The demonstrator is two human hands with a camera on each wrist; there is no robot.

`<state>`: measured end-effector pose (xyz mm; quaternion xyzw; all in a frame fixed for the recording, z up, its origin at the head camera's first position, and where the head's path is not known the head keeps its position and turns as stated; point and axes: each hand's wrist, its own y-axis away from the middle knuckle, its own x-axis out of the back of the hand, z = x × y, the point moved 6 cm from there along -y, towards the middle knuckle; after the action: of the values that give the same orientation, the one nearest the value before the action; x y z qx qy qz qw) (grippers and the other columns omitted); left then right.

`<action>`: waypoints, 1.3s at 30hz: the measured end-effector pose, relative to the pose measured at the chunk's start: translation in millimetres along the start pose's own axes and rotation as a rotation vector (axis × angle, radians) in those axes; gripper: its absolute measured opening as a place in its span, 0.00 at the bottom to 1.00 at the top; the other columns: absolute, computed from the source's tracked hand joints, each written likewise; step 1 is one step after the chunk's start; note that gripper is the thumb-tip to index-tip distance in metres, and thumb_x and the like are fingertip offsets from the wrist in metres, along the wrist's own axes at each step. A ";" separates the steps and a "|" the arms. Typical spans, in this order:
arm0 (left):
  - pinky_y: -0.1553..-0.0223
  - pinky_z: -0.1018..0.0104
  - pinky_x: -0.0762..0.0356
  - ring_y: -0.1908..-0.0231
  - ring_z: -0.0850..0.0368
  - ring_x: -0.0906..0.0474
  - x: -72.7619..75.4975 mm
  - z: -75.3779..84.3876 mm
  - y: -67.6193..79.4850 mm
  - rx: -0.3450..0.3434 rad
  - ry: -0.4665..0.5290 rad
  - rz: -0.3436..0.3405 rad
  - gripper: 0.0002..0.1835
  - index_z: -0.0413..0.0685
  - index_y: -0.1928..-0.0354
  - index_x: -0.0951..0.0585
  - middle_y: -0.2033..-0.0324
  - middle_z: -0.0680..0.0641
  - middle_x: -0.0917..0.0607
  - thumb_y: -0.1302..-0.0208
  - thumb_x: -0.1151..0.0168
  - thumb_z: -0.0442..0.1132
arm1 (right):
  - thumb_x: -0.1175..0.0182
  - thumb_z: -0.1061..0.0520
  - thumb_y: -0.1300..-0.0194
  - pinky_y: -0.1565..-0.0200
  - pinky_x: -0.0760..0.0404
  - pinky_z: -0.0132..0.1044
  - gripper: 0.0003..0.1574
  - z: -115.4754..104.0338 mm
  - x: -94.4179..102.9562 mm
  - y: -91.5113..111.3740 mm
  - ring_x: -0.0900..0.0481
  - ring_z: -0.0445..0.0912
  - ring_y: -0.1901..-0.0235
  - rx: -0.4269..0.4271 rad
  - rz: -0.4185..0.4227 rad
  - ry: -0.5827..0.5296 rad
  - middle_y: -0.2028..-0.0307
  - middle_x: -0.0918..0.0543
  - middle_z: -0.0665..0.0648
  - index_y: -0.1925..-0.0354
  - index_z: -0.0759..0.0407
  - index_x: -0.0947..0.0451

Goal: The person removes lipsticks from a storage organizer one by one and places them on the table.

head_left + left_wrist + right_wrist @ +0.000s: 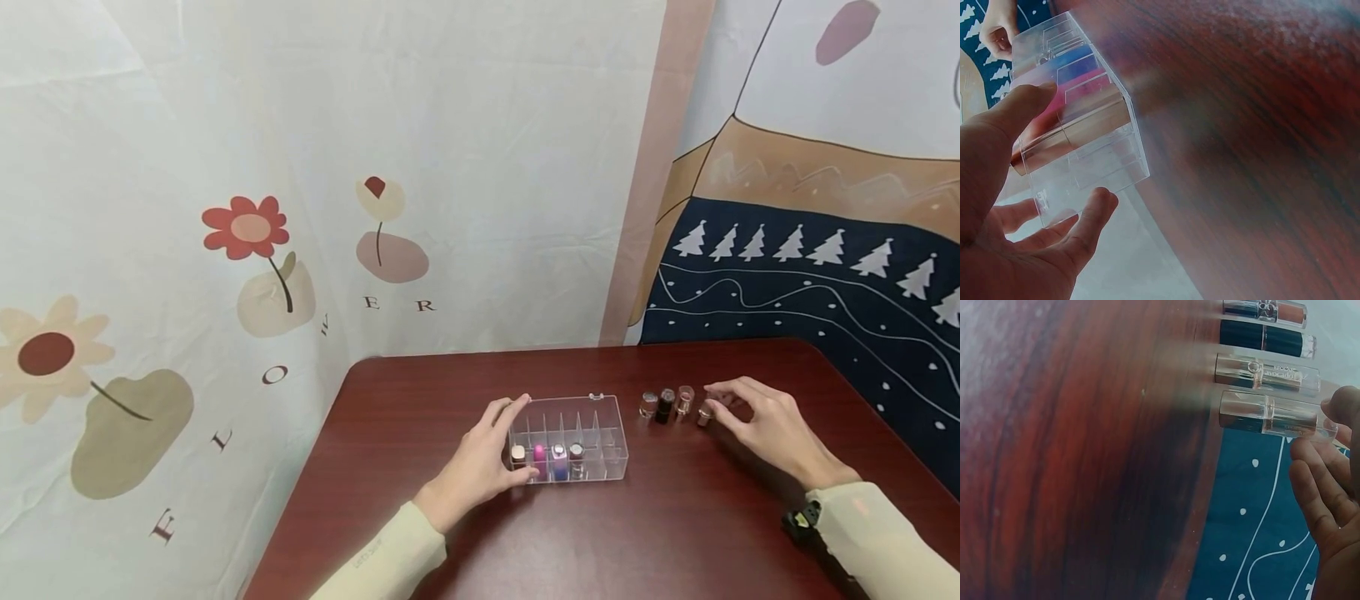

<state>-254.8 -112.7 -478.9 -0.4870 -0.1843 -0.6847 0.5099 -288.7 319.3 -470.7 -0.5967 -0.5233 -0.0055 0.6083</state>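
Note:
My left hand [480, 454] holds the left end of a clear plastic lipstick organizer [611, 465], thumb along the front and fingers around the side and back. In its front row stand a gold tube [1079, 134], a pink tube [539, 457], a blue-and-purple tube [559, 463] and a dark-capped tube [576, 461]. To the right, my right hand [772, 425] pinches the top of a clear-capped lipstick [1272, 415] between thumb and fingers. That lipstick is upright, the rightmost of a short row.
Beside the pinched lipstick stand a gold clear-capped lipstick [1266, 372], a black lipstick [664, 406] and another clear-capped lipstick [648, 406]. All are on a dark red wooden table [585, 542]. Printed cloths, including a flowered one [487, 167], hang behind and beside it.

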 end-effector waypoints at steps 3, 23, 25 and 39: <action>0.38 0.47 0.06 0.54 0.48 0.11 0.2 0.5 0.1 -0.005 0.001 0.002 0.64 0.58 0.07 0.37 0.22 0.42 0.24 0.39 0.07 0.48 | 0.13 0.72 0.50 0.58 0.19 0.18 0.30 0.7 -0.3 -0.1 0.15 0.36 0.65 0.002 0.001 -0.001 0.62 0.08 0.48 0.48 0.58 0.06; 0.38 0.47 0.06 0.55 0.48 0.11 0.6 0.4 0.3 0.002 -0.012 0.004 0.64 0.58 0.07 0.37 0.21 0.42 0.24 0.39 0.07 0.48 | 0.13 0.71 0.48 0.56 0.20 0.16 0.30 5.1 -5.8 -0.9 0.13 0.40 0.65 -0.001 -0.033 0.013 0.59 0.06 0.51 0.47 0.58 0.07; 0.39 0.47 0.06 0.55 0.48 0.11 0.9 0.8 0.6 0.000 -0.012 0.005 0.64 0.58 0.07 0.37 0.22 0.42 0.24 0.39 0.07 0.48 | 0.13 0.70 0.47 0.55 0.21 0.15 0.30 5.3 -6.5 -0.8 0.13 0.40 0.64 -0.002 -0.037 0.016 0.58 0.06 0.51 0.46 0.57 0.07; 0.41 0.48 0.06 0.57 0.50 0.13 2.2 2.6 1.2 -0.004 -0.014 0.008 0.64 0.57 0.07 0.37 0.22 0.43 0.24 0.39 0.06 0.47 | 0.12 0.68 0.44 0.55 0.21 0.14 0.30 5.7 -9.7 -2.6 0.12 0.42 0.65 -0.038 -0.071 0.038 0.53 0.04 0.56 0.43 0.55 0.07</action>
<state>-252.5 -112.3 -476.1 -0.4936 -0.1843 -0.6797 0.5103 -298.3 316.7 -476.6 -0.5888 -0.5325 -0.0483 0.6062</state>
